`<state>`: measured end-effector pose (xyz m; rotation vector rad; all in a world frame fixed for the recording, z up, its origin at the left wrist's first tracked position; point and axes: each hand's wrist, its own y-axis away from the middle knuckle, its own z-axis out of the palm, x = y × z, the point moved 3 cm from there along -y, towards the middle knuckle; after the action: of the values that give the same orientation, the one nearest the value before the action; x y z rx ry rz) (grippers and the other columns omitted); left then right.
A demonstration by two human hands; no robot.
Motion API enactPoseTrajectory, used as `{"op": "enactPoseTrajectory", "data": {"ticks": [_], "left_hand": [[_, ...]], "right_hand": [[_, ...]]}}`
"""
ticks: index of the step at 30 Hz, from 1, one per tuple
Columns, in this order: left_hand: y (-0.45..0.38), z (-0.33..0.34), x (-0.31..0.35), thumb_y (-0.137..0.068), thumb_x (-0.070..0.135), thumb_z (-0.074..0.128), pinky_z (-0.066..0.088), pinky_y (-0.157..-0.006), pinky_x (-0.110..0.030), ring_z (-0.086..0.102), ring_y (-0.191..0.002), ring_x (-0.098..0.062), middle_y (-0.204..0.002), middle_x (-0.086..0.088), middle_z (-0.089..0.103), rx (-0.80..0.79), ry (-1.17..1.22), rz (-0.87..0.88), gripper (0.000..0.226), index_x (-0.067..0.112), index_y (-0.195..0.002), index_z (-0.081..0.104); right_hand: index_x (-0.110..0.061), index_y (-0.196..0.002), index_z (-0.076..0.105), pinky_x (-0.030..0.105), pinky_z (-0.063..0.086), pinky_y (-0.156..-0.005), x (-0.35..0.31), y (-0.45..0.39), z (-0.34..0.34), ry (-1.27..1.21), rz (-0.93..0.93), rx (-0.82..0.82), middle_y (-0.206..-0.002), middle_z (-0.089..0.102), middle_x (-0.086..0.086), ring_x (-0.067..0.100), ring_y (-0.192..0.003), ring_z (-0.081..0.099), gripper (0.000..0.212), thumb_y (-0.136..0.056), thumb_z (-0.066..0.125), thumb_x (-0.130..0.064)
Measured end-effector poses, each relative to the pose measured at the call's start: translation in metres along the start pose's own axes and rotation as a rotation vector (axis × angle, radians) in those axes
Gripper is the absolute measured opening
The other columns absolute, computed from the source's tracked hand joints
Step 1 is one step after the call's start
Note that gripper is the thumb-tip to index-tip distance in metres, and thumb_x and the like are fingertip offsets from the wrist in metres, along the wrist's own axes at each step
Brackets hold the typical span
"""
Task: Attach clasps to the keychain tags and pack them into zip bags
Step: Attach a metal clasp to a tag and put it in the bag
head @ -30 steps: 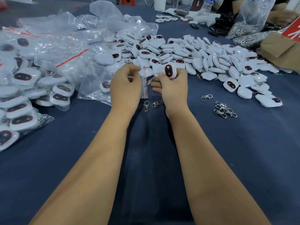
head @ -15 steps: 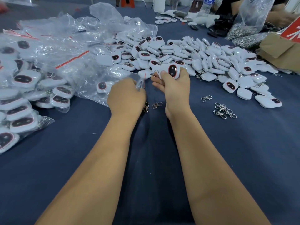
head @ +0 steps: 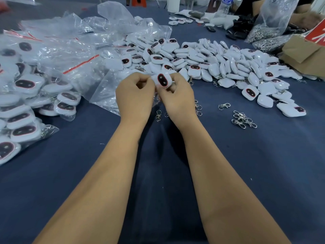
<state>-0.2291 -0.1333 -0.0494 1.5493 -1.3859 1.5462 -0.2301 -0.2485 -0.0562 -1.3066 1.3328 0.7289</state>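
From your head camera: your right hand [head: 177, 99] pinches one white tag [head: 162, 80] with a dark oval face, held up between both hands — just in front of the big tag pile [head: 219, 64]. Your left hand [head: 134, 97] is curled tight right beside the tag; what it grips is hidden. Loose clasps [head: 243, 119] lie on the blue table [head: 263, 164] to your right — packed bags [head: 26, 103] sit left.

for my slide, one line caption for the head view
Both hands hold a white keychain tag above loose clasps on a blue table.
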Motion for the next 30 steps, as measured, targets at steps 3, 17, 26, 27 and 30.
{"op": "enactPoseTrajectory", "data": {"ticks": [3,17,26,27,30], "left_hand": [[0.001,-0.001,0.004,-0.084,0.015,0.061,0.043,-0.062,-0.009,0.056,-0.063,0.003,-0.07,0.009,0.068,0.023,0.05,0.038,0.015,0.022,-0.074,0.069],[-0.003,-0.013,0.004,-0.09,0.011,0.059,0.044,-0.066,-0.017,0.05,-0.066,-0.006,-0.069,0.009,0.057,0.292,0.301,0.006,0.022,0.025,-0.072,0.06],[-0.002,0.001,0.004,-0.089,0.011,0.056,0.051,-0.076,-0.026,0.058,-0.078,-0.007,-0.085,0.005,0.064,0.069,0.029,0.213,0.011,0.02,-0.088,0.062],[-0.002,0.007,0.001,-0.088,0.011,0.056,0.052,-0.079,-0.031,0.06,-0.081,-0.012,-0.089,0.002,0.066,-0.047,-0.06,0.187,0.013,0.021,-0.089,0.063],[0.003,0.017,-0.006,-0.088,0.013,0.054,0.051,-0.081,-0.031,0.061,-0.085,-0.011,-0.096,0.004,0.067,-0.269,-0.254,0.137,0.018,0.025,-0.091,0.068]], "right_hand": [[-0.024,-0.079,0.058,0.051,0.055,-0.073,-0.001,0.002,0.002,0.001,-0.021,-0.037,-0.074,0.068,0.009,0.019,-0.068,0.06,0.016,-0.086,0.073,-0.024],[-0.022,-0.093,0.064,0.015,0.04,-0.065,-0.01,0.003,-0.013,-0.027,-0.081,0.23,-0.079,0.06,-0.017,-0.003,-0.064,0.049,0.015,-0.095,0.052,-0.014],[-0.023,-0.133,0.056,0.041,0.033,-0.109,0.006,-0.006,-0.004,0.714,-0.007,-0.129,-0.14,0.046,0.012,0.028,-0.132,0.039,0.037,-0.098,0.047,-0.033],[-0.02,-0.129,0.057,0.043,0.032,-0.109,0.008,-0.006,-0.003,0.768,-0.001,-0.154,-0.142,0.043,0.016,0.029,-0.132,0.038,0.035,-0.099,0.045,-0.034],[-0.014,-0.129,0.055,0.043,0.031,-0.108,0.011,-0.007,-0.002,0.912,-0.019,-0.2,-0.145,0.038,0.021,0.031,-0.133,0.037,0.036,-0.101,0.038,-0.029]]}}
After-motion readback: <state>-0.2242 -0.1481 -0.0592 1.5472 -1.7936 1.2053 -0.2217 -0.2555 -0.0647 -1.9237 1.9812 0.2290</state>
